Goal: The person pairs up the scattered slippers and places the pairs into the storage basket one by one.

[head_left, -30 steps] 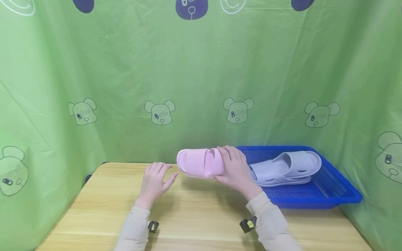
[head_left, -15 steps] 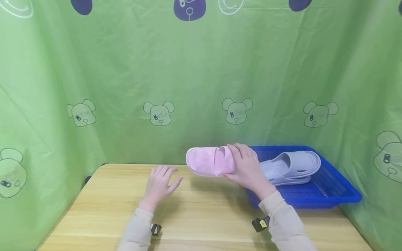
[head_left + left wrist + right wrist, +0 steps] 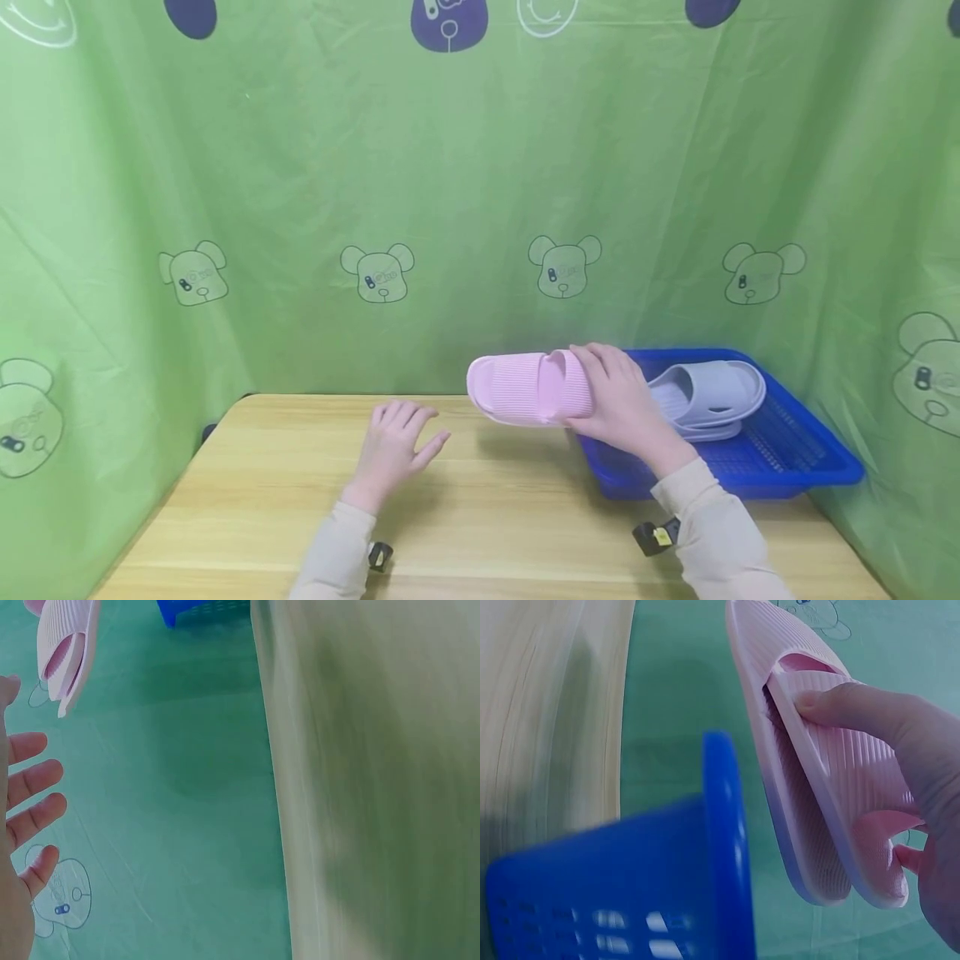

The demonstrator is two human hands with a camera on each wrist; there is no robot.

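My right hand (image 3: 622, 404) grips a pair of pink ribbed slippers (image 3: 517, 387), one tucked into the other, and holds them above the table at the left side of the blue basket. In the right wrist view the thumb presses on the strap of one slipper (image 3: 855, 757), with the basket's rim (image 3: 724, 825) close by. My left hand (image 3: 393, 446) hovers over the table left of the slippers, its fingers loosely spread and holding nothing; the left wrist view shows its fingers (image 3: 34, 784) apart from the slippers. A pair of grey slippers (image 3: 705, 396) lies stacked in the basket.
The blue plastic basket (image 3: 817, 467) with mesh walls stands at the back right of the wooden table (image 3: 300, 483). A green curtain (image 3: 465, 167) with bear-head prints hangs right behind the table and along both sides.
My right hand has carried the pink slippers rightward, so they now overlap the basket's left end and part of the grey slippers. My left hand has drifted a little to the right, still holding nothing.
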